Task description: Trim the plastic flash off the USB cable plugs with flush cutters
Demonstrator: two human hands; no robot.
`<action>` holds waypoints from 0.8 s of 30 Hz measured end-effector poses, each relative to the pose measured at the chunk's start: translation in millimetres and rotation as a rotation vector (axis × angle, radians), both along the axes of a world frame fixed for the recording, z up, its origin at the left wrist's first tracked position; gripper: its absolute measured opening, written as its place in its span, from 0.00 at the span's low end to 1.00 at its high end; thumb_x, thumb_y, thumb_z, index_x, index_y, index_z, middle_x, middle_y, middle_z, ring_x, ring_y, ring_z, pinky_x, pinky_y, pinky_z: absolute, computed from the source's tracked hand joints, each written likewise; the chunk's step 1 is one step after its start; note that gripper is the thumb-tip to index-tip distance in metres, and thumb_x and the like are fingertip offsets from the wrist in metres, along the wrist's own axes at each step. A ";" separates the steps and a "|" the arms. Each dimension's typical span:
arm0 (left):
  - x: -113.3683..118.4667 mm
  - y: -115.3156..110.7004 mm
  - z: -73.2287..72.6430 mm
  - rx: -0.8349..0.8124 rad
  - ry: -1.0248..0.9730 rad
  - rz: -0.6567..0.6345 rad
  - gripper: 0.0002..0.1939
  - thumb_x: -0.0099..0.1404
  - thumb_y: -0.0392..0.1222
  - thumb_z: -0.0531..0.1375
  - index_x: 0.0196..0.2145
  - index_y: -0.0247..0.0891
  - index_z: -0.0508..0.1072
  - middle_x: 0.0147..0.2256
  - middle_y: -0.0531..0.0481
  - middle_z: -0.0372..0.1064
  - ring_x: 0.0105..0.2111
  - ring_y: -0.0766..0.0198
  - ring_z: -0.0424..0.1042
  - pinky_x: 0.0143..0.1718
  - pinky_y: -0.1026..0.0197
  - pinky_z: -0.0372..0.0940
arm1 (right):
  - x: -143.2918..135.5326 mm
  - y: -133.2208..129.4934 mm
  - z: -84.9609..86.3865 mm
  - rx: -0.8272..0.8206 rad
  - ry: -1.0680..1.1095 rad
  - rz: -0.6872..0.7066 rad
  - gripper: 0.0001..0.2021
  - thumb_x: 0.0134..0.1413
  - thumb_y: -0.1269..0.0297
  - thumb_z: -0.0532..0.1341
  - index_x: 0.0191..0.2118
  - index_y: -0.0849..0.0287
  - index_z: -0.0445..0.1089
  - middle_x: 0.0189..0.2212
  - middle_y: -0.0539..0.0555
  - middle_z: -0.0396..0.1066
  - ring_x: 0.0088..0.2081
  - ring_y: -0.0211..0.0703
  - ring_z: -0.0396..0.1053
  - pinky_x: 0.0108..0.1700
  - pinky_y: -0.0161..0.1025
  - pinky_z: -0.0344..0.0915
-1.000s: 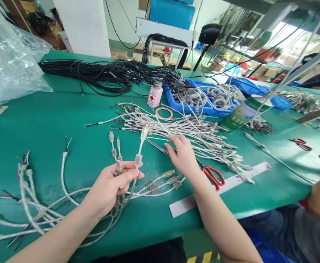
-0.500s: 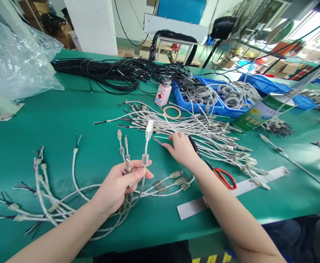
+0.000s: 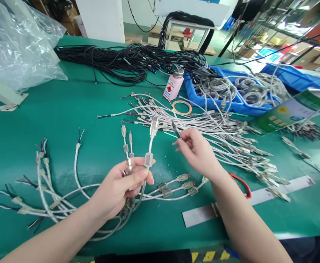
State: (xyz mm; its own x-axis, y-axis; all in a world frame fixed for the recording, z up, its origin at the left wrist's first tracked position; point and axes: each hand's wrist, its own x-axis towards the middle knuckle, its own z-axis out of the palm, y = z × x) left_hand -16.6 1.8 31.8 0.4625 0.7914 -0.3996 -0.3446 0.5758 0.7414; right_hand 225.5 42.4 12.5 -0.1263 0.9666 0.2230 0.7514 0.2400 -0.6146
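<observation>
A: Over the green table [image 3: 52, 120], near its front edge, the left hand [image 3: 121, 186] is closed around a bunch of silver cables [image 3: 138, 166]; 3 plug ends stick up above the fingers, and the rest trails down and off to the left across the table.

B: And the right hand [image 3: 199, 153]?

A: It is raised just right of the bunch, apart from it. Thumb and fingers pinch a thin dark tool [image 3: 176, 129] whose tip points up and left, toward the tallest plug. I cannot tell what kind of tool it is.

B: What lies around them?

A: A pile of loose silver cables [image 3: 217, 135] spreads behind the right hand. Red scissor handles [image 3: 240, 184] show beside the right wrist, touching a metal ruler [image 3: 258, 197]. Farther back stand a pink bottle [image 3: 173, 84], a tape ring [image 3: 182, 107], a blue tray [image 3: 192, 95] of coiled cables and a heap of black cables [image 3: 127, 62].
</observation>
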 end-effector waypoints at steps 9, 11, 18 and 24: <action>-2.4 2.2 -0.9 -0.032 -0.037 0.044 0.15 0.59 0.43 0.70 0.43 0.36 0.78 0.26 0.49 0.73 0.18 0.76 0.52 0.19 0.65 0.38 | -29.9 -40.1 28.8 0.259 0.044 0.218 0.13 0.70 0.68 0.50 0.54 0.58 0.67 0.30 0.52 0.70 0.33 0.40 0.66 0.37 0.40 0.65; -2.6 2.1 -1.4 -0.030 -0.056 0.037 0.14 0.59 0.43 0.70 0.43 0.38 0.78 0.26 0.49 0.74 0.18 0.76 0.52 0.19 0.65 0.39 | -34.4 -42.8 27.1 0.298 0.021 0.265 0.10 0.68 0.70 0.53 0.50 0.59 0.69 0.31 0.53 0.69 0.33 0.40 0.66 0.36 0.39 0.65; -4.2 1.8 -1.6 -0.022 -0.105 0.064 0.10 0.58 0.44 0.71 0.38 0.41 0.80 0.26 0.47 0.76 0.18 0.75 0.53 0.20 0.65 0.39 | -44.3 -49.7 20.4 0.367 -0.086 0.342 0.18 0.65 0.76 0.55 0.59 0.66 0.63 0.39 0.59 0.71 0.37 0.44 0.66 0.37 0.42 0.64; -4.2 -0.6 0.1 -0.030 -0.104 0.070 0.12 0.57 0.43 0.71 0.40 0.41 0.80 0.25 0.48 0.76 0.17 0.76 0.51 0.19 0.65 0.38 | -50.2 -53.3 20.5 0.372 -0.182 0.320 0.17 0.65 0.72 0.57 0.57 0.68 0.67 0.31 0.57 0.69 0.32 0.44 0.60 0.33 0.42 0.61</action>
